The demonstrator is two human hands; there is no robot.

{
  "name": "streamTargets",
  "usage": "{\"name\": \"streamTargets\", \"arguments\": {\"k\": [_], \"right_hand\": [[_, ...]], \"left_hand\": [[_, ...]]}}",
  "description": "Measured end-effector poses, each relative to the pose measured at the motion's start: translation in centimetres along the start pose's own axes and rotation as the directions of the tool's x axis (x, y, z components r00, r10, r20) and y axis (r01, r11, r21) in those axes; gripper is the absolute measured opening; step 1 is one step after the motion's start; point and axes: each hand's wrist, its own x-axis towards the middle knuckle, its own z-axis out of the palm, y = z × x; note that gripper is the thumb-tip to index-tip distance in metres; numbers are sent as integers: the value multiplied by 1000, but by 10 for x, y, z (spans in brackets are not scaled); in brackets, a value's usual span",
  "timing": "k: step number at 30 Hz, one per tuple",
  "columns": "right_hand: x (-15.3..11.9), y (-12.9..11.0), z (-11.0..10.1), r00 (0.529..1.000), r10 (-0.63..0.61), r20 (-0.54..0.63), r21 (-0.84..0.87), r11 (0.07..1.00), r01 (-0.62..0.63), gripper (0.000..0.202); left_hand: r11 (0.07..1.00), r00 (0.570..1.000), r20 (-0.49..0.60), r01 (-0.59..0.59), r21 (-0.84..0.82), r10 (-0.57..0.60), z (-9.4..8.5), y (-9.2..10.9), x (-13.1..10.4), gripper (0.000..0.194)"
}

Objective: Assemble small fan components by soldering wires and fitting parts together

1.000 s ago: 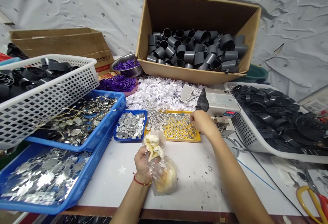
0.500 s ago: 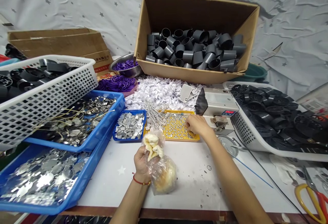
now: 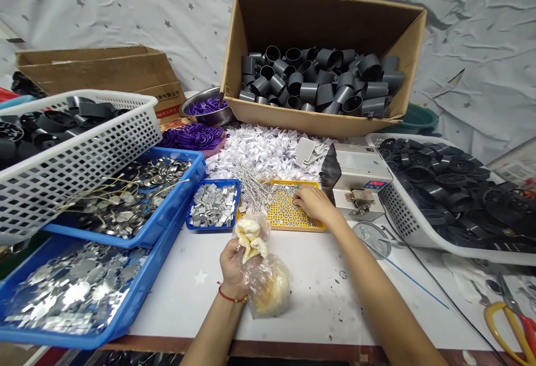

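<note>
My left hand [image 3: 233, 265] is closed around a clear plastic bag that holds bread [image 3: 250, 236]. The torn, pale crumb pokes out of the top, and a rounder bun [image 3: 270, 288] sits lower in the bag. Over the right part of a yellow perforated tray [image 3: 281, 208], my right hand [image 3: 312, 204] is curled, fingertips down among small shiny metal pieces. Whatever lies between those fingertips is hidden. Beside this tray stand a small blue tray [image 3: 189, 224] of flat metal pieces and a heap of white-sleeved thin parts [image 3: 253, 187].
A grey machine [image 3: 362, 171] with a red display stands right of the yellow tray. Behind is a cardboard box [image 3: 310, 123] of dark cylinders. White baskets [image 3: 100, 148] flank both sides, with blue trays [image 3: 157, 263] at left. Scissors [image 3: 508, 321] lie at front right.
My right hand has shifted slightly left and up within the yellow tray. My left hand stays in place with the bagged bread.
</note>
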Motion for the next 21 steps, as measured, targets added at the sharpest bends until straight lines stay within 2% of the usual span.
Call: {"name": "streamTargets", "arguments": {"k": [5,12,21], "right_hand": [[3,2,3,999,25,-35,41,999,-23,16],[6,7,11,997,37,-73,133,991,-27,18],[8,11,12,996,4,-90,142,990,9,15]], "left_hand": [[1000,998,-60,1,-4,-1,5,0,-2,14],[1000,998,-64,6,-28,-8,7,0,-3,15],[999,999,-46,6,-35,-8,5,0,-3,16]]}}
